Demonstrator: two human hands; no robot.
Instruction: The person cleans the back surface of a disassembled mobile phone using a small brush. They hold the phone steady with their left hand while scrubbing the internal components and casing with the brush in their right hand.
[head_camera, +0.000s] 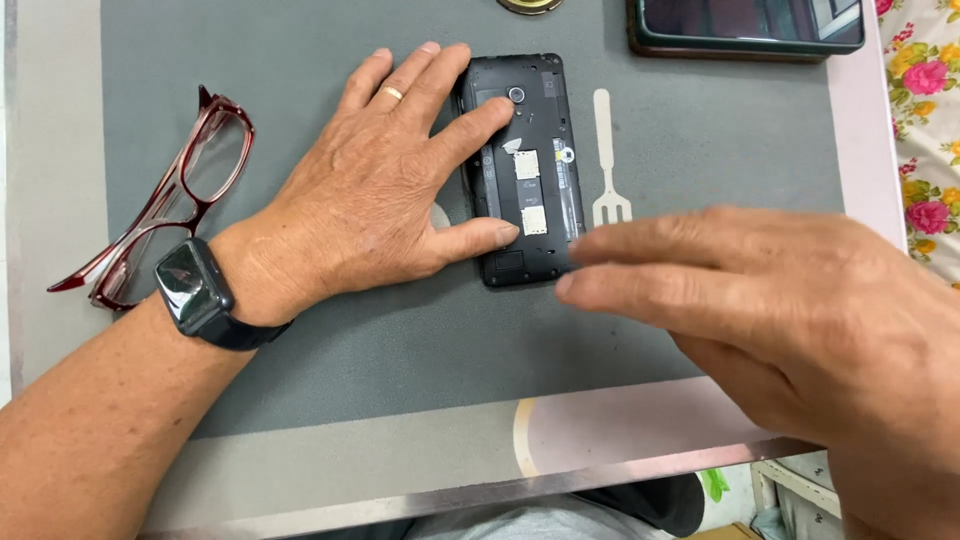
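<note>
The opened black phone (525, 170) lay back-up on the grey mat (400, 350). The left hand (380, 190) pressed its left edge with spread, flat fingers. The right hand (760, 290), fingers extended and empty, hovered at its lower right corner, beside a white pry tool (605, 160).

Bare forearms, dark wristwatch (193, 290) — gold ring (393, 94)

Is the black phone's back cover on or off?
Off. The black phone lies face down with inner slots and camera lens exposed, left hand pressing it.
</note>
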